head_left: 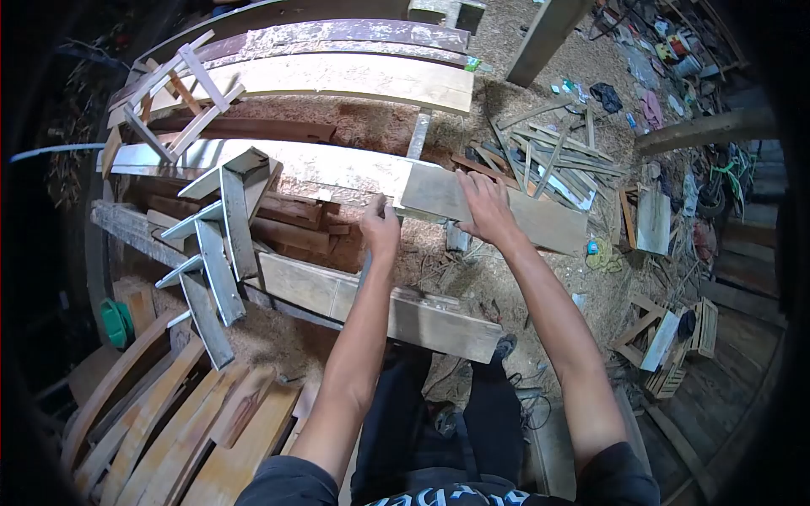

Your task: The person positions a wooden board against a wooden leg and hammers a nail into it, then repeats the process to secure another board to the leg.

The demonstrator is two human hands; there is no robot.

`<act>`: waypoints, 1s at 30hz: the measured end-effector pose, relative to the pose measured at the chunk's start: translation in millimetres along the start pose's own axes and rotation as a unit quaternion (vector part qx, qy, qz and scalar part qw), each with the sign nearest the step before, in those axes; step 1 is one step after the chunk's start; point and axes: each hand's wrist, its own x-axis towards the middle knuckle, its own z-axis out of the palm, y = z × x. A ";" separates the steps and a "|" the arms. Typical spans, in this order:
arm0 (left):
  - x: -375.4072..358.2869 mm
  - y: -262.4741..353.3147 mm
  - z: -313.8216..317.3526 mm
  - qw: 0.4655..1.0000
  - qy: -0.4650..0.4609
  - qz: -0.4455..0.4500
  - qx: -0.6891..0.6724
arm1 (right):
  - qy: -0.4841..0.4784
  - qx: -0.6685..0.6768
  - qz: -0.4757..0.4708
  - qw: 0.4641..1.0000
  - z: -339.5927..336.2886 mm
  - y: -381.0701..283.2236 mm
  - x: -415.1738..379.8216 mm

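Note:
A flat grey-brown wooden board (540,221) lies across the right end of a long pale plank (337,166) and sticks out past it to the right. My right hand (488,207) grips this board across its width, fingers over the far edge and thumb at the near edge. Close to the board's left end, my left hand (380,228) is closed with its fingers curled. A dark grey-blue strip shows beside the left wrist, but what the hand holds is hidden. Nearer to me runs another plank (396,320).
Joined wooden pieces (215,244) stand on the planks at left, with a small wooden frame (181,101) behind. Offcuts (548,160) are heaped on the sawdust floor at right. A post (544,42) rises at the back. Curved wood pieces (177,413) lie lower left.

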 end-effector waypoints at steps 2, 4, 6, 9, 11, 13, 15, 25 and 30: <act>-3.0 15.4 -4.3 0.999 -0.011 0.040 -0.002 | 0.009 0.006 0.000 1.000 2.4 1.4 -4.7; -5.3 26.0 -5.4 0.998 -0.014 0.052 -0.014 | 0.031 0.015 -0.012 0.999 3.3 4.9 -7.0; -5.7 29.5 -4.7 0.997 -0.015 0.065 -0.026 | 0.049 0.037 -0.002 0.998 2.1 9.0 -16.0; -14.9 38.8 -0.1 0.994 -0.024 0.096 -0.048 | 0.151 0.068 0.013 0.986 -1.3 14.3 -49.3; -32.1 47.6 3.6 0.994 -0.078 0.056 -0.053 | 0.203 0.146 0.038 0.968 -7.4 22.8 -81.7; -56.7 52.4 11.2 0.989 -0.130 0.055 -0.051 | 0.259 0.190 0.084 0.943 -2.8 30.4 -120.8; -93.4 48.1 22.6 0.979 -0.178 0.090 -0.041 | 0.292 0.224 0.132 0.921 6.2 33.1 -163.1; -258.9 47.2 108.8 0.973 -0.228 0.020 0.001 | 0.306 0.330 0.304 0.840 90.0 96.5 -330.5; -325.3 46.3 167.1 0.971 -0.234 -0.021 -0.043 | 0.263 0.321 0.318 0.853 126.1 158.2 -391.7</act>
